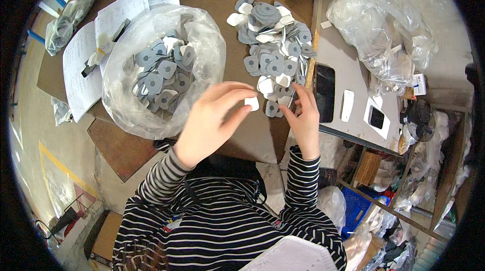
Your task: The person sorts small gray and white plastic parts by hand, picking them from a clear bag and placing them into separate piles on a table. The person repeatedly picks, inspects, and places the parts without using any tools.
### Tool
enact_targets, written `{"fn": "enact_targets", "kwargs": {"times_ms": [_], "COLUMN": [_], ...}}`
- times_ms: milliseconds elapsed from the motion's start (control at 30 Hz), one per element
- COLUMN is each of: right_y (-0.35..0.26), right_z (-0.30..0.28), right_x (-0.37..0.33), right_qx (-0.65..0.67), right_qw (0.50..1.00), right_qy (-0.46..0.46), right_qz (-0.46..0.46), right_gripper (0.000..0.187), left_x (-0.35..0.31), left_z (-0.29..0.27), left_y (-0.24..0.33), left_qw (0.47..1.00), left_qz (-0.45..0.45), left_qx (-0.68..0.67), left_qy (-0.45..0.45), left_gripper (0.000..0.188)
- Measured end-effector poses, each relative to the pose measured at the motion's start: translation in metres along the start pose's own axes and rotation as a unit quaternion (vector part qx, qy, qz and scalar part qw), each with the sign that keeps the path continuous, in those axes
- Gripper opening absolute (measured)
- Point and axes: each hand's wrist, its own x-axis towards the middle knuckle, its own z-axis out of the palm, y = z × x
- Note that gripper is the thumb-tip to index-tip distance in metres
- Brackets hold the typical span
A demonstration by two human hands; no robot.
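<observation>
Between the thumb and fingers of my left hand (207, 119) is a small white piece (251, 103), square with rounded corners, held above the brown tabletop. My right hand (305, 122) is at the near edge of a pile of flat grey and white pieces (273, 64), its thumb and forefinger apart over the closest ones. Many of the grey pieces have a dark round mark with a slot in the middle. To the left, an open clear plastic bag (209, 33) contains more of these pieces (166, 69), loosely heaped.
Written sheets (81, 84) lie left of the bag. On the grey surface at right are a black phone (325, 94), a white oblong piece (347, 105) and a crumpled plastic bag (379, 28). A blue crate (356, 210) stands lower right, beside shelving.
</observation>
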Motion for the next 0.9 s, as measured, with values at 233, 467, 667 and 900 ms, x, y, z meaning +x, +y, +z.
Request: {"fn": "enact_targets", "kwargs": {"times_ms": [233,467,667,900], "right_y": [-0.002,-0.016,-0.011,-0.027], "right_z": [0.024,0.019,0.044,0.039], "right_x": [0.018,0.045,0.090,0.088], "right_qx": [-0.089,-0.028,-0.073,-0.112], "right_qw": [0.990,0.983,0.976,0.978], "right_qy": [0.042,0.032,0.043,-0.003], "right_qz": [-0.098,-0.179,-0.203,-0.175], "right_gripper": [0.057,0.046,0.047,0.041], "left_x": [-0.015,-0.025,-0.024,-0.028], "left_z": [0.063,0.064,0.069,0.068], "left_y": [-0.036,-0.041,-0.044,-0.059], "left_qw": [0.996,0.998,0.993,0.958], "left_qz": [-0.008,-0.056,-0.083,-0.163], "left_qx": [0.054,-0.016,-0.023,-0.222], "left_qy": [-0.077,-0.021,0.079,0.080], "left_gripper": [0.022,0.019,0.024,0.022]}}
